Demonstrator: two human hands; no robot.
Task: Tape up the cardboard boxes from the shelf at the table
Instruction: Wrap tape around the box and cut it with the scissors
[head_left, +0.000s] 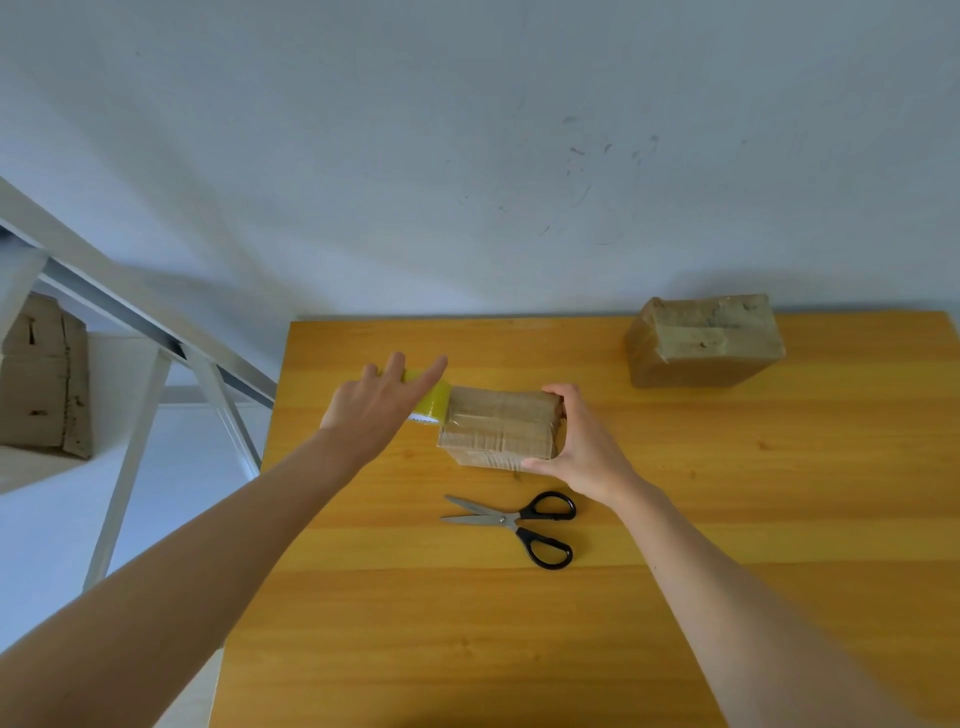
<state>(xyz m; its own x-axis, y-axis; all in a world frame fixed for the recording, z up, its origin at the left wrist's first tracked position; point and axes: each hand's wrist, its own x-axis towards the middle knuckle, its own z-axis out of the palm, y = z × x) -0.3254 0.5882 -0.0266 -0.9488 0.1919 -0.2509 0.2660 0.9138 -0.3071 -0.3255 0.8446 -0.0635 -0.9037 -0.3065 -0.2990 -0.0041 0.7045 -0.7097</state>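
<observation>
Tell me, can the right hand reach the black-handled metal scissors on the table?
Probably yes, once it lets go: the right hand grips the small brown cardboard box, and the black-handled metal scissors lie nearer the person, with only bare wooden table between.

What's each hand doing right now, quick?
Left hand: straight fingers over the tape roll; thumb hidden, grip cannot be told.
Right hand: grips the small cardboard box by its right end.
</observation>
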